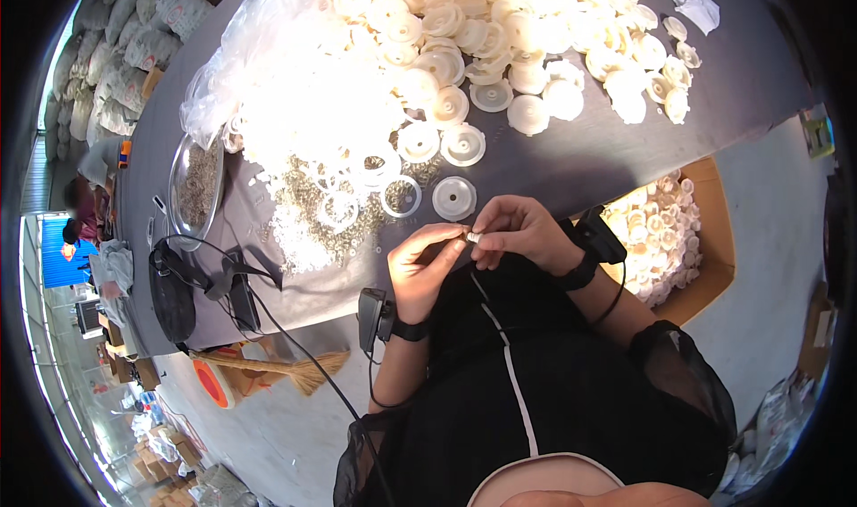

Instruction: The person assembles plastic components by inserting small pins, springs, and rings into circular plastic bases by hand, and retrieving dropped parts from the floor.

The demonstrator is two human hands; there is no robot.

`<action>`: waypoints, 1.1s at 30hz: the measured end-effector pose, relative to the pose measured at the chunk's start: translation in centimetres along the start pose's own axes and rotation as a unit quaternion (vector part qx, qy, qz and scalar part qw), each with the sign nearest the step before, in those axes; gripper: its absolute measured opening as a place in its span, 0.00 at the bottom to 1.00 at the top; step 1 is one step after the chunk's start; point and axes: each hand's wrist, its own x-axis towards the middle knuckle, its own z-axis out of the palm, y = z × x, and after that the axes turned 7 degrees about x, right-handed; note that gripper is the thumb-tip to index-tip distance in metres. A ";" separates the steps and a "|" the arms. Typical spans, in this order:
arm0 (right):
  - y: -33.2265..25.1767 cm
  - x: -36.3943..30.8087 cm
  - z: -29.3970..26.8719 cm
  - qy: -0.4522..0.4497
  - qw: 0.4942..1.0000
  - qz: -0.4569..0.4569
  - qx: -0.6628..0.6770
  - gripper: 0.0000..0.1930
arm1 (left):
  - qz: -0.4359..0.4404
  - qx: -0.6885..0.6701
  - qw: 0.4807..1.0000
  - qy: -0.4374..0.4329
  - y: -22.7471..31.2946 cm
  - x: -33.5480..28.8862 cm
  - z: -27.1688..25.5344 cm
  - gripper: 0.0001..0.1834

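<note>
At the table's near edge, my left hand [426, 261] and my right hand [520, 232] meet with their fingertips pinched together. Between them is a small white plastic part [473, 236], mostly held by the right fingers. The left fingers close on its other end, where something tiny and dark shows that is too small to name. Just beyond my hands lies a round white plastic disc [453, 198] with a hole at its centre. A white ring [401, 196] lies to its left. Small metal springs or clips [308, 195] are scattered farther left.
A large heap of white discs [482, 29] covers the far table. At left stand an oval metal tray [217, 205] of small parts and a black pouch [171, 297] with cables. A cardboard box [714, 266] of white parts sits right of me. A broom [308, 371] lies below the table.
</note>
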 end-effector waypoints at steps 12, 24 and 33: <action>1.0 -1.2 -0.5 0.149 0.980 -0.129 -0.035 0.09 | 0.112 0.492 0.861 0.065 0.5 2.7 1.7 0.23; 0.8 -0.8 0.8 0.054 0.979 -0.196 -0.007 0.10 | 0.012 -0.101 0.994 0.029 -0.3 1.4 1.7 0.20; 1.0 -0.8 2.4 0.041 0.982 -0.183 -0.016 0.07 | 0.047 -0.073 0.994 0.067 1.0 -0.5 2.4 0.20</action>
